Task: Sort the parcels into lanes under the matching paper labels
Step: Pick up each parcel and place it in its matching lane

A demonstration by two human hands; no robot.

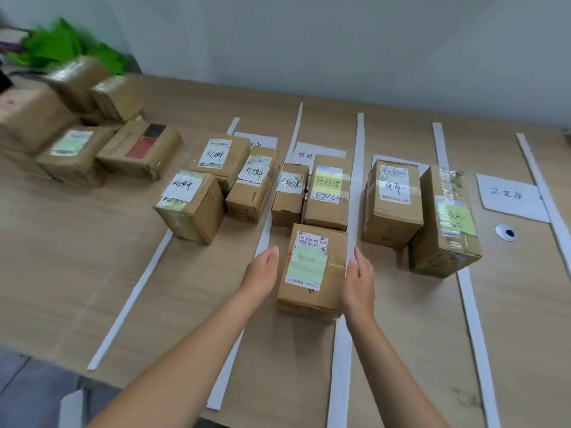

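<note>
A brown parcel with a green note [312,267] lies on the table in the second lane, just in front of two other parcels [329,193] there. My left hand [262,270] hovers by its left side with flat fingers, a small gap showing. My right hand [358,279] rests against its right side. Neither hand wraps the box. A paper label [312,151] lies at the far end of this lane. The first lane holds three parcels [222,177] under a partly hidden label [259,141]. The third lane holds two parcels [417,208].
White tape strips [358,168] mark the lanes on the wooden table [77,248]. The fourth lane has a paper label [508,194] and a cable hole [506,233]. A pile of unsorted parcels [80,131] sits at the far left, with green material [61,46] behind it.
</note>
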